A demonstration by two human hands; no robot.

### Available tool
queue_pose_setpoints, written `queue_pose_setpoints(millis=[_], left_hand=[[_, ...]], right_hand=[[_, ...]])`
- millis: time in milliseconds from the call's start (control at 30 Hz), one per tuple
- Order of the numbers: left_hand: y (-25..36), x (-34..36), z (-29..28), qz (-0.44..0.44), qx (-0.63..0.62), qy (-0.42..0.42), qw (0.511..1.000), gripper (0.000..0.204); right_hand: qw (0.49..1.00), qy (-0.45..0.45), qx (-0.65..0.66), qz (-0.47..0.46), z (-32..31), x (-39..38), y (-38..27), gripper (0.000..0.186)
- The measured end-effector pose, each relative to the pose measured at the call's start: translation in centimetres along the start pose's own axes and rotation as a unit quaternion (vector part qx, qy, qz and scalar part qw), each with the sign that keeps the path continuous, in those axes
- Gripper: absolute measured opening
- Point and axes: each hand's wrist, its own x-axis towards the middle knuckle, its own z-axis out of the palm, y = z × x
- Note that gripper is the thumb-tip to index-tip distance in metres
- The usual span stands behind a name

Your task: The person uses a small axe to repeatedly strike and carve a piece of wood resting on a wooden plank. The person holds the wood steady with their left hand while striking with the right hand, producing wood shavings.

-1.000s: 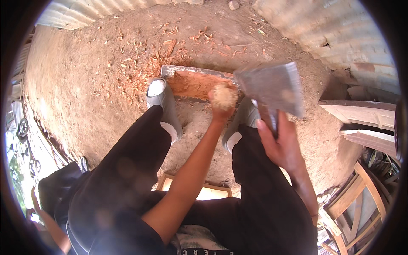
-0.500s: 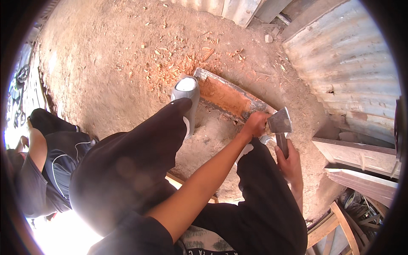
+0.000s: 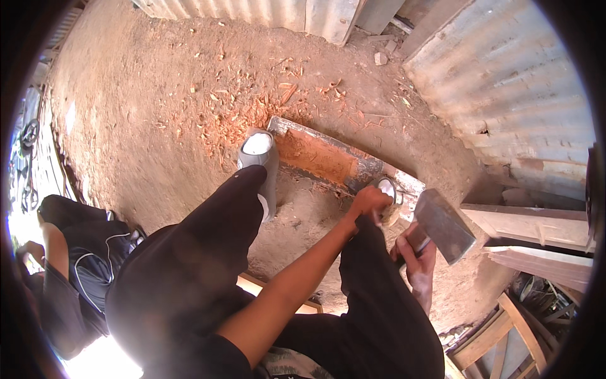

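Right in the thick of it, the hatchet (image 3: 445, 226) was gripped by the right hand (image 3: 418, 258), fingers wrapped about its handle, its grey head turned out to the right, clear of the plank (image 3: 319, 156)! And by the left hand (image 3: 371, 202), closed near the right shoe (image 3: 386, 187), a pale thing (image 3: 390, 216) was clasped, half hidden, so its shape could not be made out. The plank was laid aslant on the dirt ground (image 3: 139, 107), its raw orange face exposed between greyish edges, its far left end met by the left shoe (image 3: 259, 148). Around that end, shavings (image 3: 243, 117) were strewn thickly! Off to the left, a seated person (image 3: 85, 252) in dark clothes was seen.
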Motion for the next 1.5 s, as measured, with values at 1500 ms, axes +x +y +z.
queue_pose_setpoints(millis=[1500], left_hand=[[-10.2, 2.9, -5.5, -0.208, -0.506, 0.283, 0.788, 0.024]], right_hand=[[0.992, -0.002, -0.108, 0.060, -1.4, 0.9, -1.9, 0.020]])
